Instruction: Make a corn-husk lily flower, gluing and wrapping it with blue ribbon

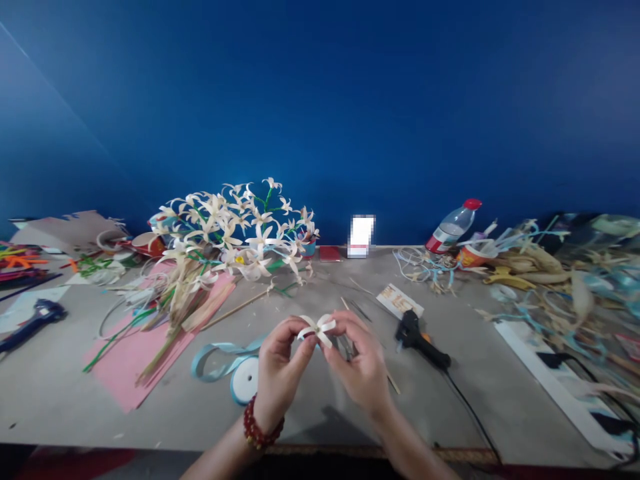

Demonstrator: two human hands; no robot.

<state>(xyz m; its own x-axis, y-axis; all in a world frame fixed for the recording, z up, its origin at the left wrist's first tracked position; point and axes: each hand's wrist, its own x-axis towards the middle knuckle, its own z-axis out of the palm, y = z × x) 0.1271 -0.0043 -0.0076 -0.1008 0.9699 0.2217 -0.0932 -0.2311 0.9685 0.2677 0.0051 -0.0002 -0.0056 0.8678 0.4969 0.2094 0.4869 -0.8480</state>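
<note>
Between my two hands, above the table's middle, is a white handmade flower (318, 328) with several curled petals. My left hand (286, 353), with a red bead bracelet at the wrist, pinches its left petals. From the other side, my right hand (359, 353) grips the right petals with thumb and fingers. Beside my left hand lies a spool of light blue ribbon (245, 380), partly hidden by it, with a loose loop of ribbon (205, 363). A black glue gun (420, 341) rests to the right of my right hand, its cord running toward the front edge.
A cluster of similar white flowers (235, 227) stands at the back left, behind pink paper (120, 373) with dried husks (173, 320). A bottle (453, 227), a paper cup (475, 255), and a white power strip (555, 387) are on the right. A blue glue gun (35, 321) lies far left.
</note>
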